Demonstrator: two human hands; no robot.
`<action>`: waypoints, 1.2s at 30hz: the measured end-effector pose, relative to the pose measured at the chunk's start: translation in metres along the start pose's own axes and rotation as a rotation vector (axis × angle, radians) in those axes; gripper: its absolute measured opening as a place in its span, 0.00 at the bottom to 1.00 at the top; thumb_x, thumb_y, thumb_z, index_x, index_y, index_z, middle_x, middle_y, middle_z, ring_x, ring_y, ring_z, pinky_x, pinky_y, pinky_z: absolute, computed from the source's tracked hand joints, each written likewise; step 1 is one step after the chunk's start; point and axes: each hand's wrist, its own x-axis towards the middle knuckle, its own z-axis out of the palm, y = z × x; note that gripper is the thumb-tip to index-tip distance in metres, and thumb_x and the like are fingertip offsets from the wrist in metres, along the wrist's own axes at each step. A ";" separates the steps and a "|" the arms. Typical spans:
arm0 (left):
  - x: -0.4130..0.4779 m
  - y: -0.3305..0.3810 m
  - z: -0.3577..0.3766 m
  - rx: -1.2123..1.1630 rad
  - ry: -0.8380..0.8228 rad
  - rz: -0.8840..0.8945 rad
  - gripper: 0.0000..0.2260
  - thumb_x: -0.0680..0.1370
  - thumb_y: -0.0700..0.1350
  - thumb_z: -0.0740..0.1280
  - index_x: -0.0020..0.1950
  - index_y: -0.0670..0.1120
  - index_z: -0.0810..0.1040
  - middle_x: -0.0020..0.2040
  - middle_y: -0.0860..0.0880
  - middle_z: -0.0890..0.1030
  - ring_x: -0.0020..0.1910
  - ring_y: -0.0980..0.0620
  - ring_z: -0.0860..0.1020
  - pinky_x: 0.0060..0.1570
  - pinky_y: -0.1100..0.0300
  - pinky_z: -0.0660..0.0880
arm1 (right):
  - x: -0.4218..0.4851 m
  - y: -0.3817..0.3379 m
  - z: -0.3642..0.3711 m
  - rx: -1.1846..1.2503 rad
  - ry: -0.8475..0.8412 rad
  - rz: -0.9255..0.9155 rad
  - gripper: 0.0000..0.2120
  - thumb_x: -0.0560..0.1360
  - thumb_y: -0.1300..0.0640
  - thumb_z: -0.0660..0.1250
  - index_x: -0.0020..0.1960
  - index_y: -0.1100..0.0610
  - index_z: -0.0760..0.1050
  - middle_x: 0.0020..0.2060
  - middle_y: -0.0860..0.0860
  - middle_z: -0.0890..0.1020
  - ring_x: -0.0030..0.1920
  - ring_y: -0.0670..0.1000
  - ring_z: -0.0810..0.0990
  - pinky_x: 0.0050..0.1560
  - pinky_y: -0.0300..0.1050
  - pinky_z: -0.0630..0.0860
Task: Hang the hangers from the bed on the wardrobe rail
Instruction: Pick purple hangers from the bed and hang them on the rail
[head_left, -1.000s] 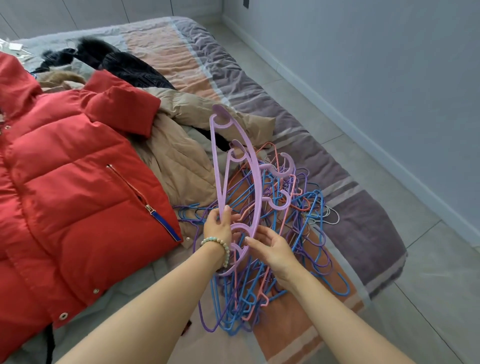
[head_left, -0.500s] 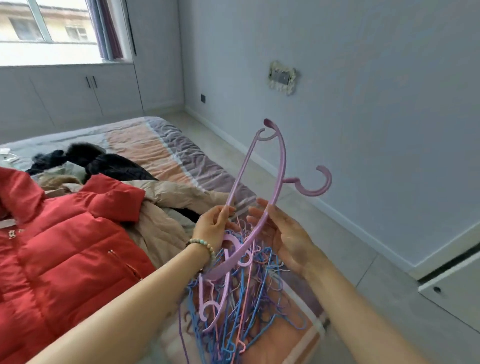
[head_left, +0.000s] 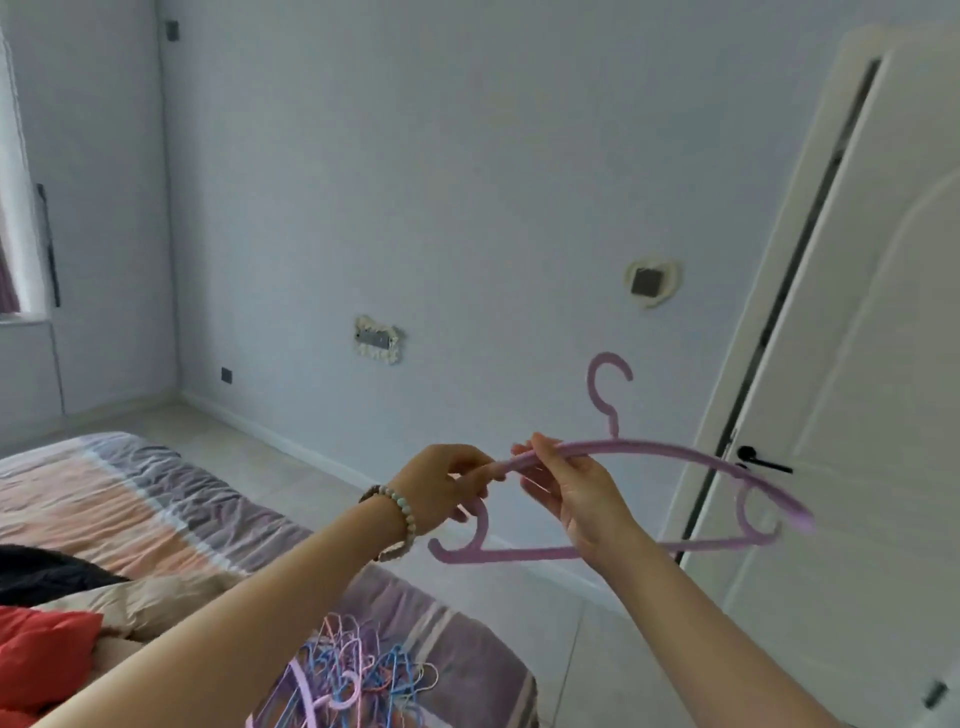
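Lilac plastic hanger (head_left: 665, 448) is held up in the air over the foot of the bed (head_left: 171, 499), hook (head_left: 605, 382) pointing up. Wardrobe rail not in view.

- Left hand (head_left: 441, 486): grip closed, fingers curled round the hanger's near shoulder end.
- Right hand (head_left: 582, 499): grip closed too, thumb and fingers pinching the same shoulder arm just beside the left.
- Pile of hangers (head_left: 358, 675), blue, pink and lilac, lies tangled on the bed near its edge, below the forearms.

Risks, as judged:
- Both grips sit at one end, so the long far end hangs unsupported. It could twist or dip in the fingers if either pinch loosens.
- The far tip shows in line with the door (head_left: 872, 364) and its handle (head_left: 761, 461). Depth cannot be told. A turn that way might knock or snag it.
- The small inner hooks could catch on a sleeve or on the rail.
- The pile is interlocked, and pulling one hanger may drag others off the bed.
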 end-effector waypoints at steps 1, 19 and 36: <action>0.002 0.015 0.003 0.016 0.014 0.042 0.08 0.78 0.47 0.63 0.46 0.46 0.80 0.34 0.52 0.77 0.32 0.56 0.76 0.35 0.66 0.76 | -0.012 -0.015 -0.010 -0.049 -0.007 0.008 0.12 0.76 0.52 0.65 0.53 0.60 0.78 0.49 0.55 0.85 0.52 0.53 0.83 0.54 0.45 0.78; 0.017 0.219 0.130 -0.023 -0.077 0.495 0.08 0.78 0.46 0.63 0.44 0.48 0.81 0.31 0.53 0.75 0.32 0.57 0.75 0.34 0.67 0.75 | -0.182 -0.232 -0.217 -0.772 0.460 -0.533 0.10 0.75 0.55 0.68 0.36 0.53 0.81 0.40 0.55 0.85 0.46 0.46 0.84 0.52 0.34 0.73; 0.016 0.269 0.175 -0.029 0.005 0.537 0.08 0.77 0.47 0.63 0.46 0.48 0.81 0.31 0.52 0.75 0.30 0.56 0.74 0.33 0.70 0.75 | -0.201 -0.270 -0.264 -0.672 0.499 -0.552 0.05 0.72 0.57 0.71 0.41 0.59 0.83 0.36 0.61 0.83 0.38 0.46 0.84 0.52 0.40 0.79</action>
